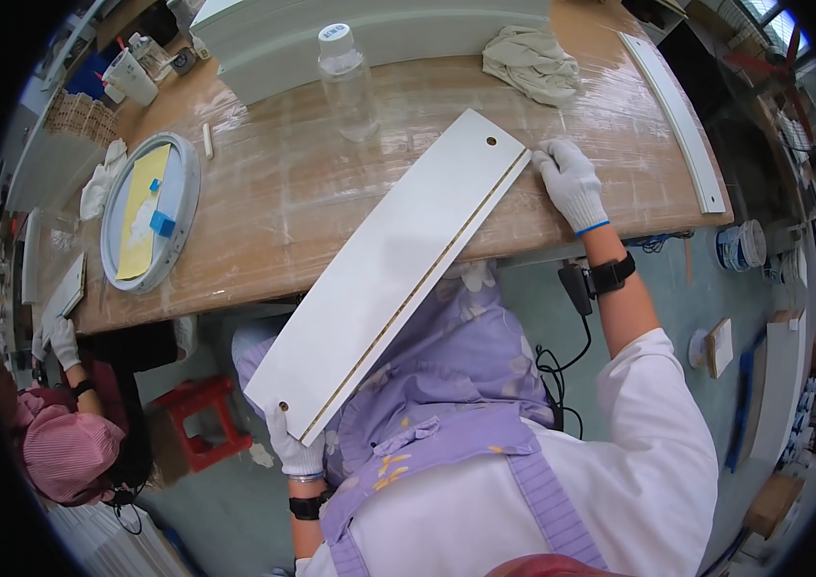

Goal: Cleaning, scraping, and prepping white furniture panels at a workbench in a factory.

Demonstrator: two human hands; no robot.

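Observation:
A long white board (389, 274) with a brownish groove along one side and a hole near each end lies slantwise, its far part over the table and its near end over my lap. My left hand (289, 444), in a white knit glove, grips the near end, its fingers partly hidden under the board. At the far right corner my right hand (569, 183), gloved too, has its fingers curled against the board's edge. The fingertips are hard to make out there.
The table (263, 144) is wrapped in clear film. On it are a clear bottle (346, 87), a crumpled cloth (533, 65), a round lid (188, 183) with yellow paper and blue pieces, and a white strip (672, 115). A co-worker (71, 442) sits at left near a red stool (204, 423).

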